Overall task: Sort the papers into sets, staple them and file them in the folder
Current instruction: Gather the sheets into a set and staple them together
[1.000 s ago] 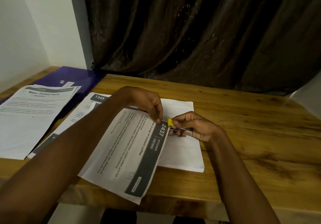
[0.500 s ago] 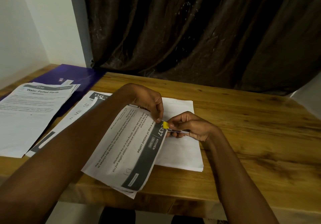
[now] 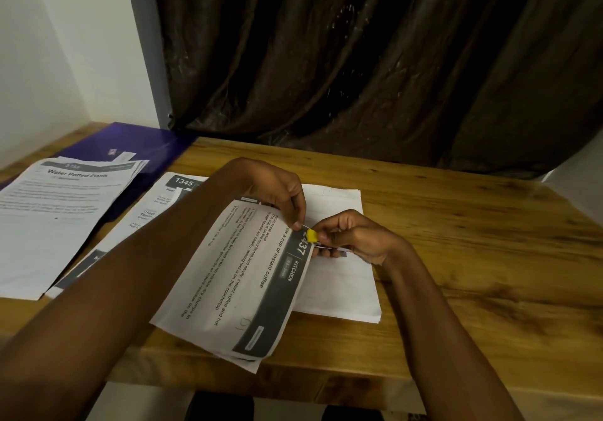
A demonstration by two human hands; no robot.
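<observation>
While my left hand (image 3: pixel 280 197) pinches the top corner of the coffee set (image 3: pixel 228 277) between thumb and fingertips, my right hand (image 3: pixel 350 239) is closed around a small yellow-tipped fastener (image 3: pixel 311 235) and pushes it onto that same corner, right at the dark header band. It looks more like a clip or a very small stapler than a desk stapler (I cannot tell which from here).

To do this step well, I would first keep the sheets squared, since a lower sheet already peeks out at the bottom edge. I would hold the pinch just beside the fastener so nothing slides, seat it fully over the corner, and then press firmly once.

Readable print on the held set: "437" in white on the band, "KITCHEN" beside it, and a title ending "a cup of instant coffee". Body lines mention the countertop; the rest is too small.

This set is lifted, tilted over the near edge of the wooden table (image 3: pixel 456 257). Beneath my hands lies a blank-faced stack (image 3: pixel 339 286). To the left sits a set headed "1345" (image 3: pixel 182 181), and farther left one titled "Water Potted Plants" (image 3: pixel 65 211), lying partly on the purple folder (image 3: pixel 130 141).
</observation>
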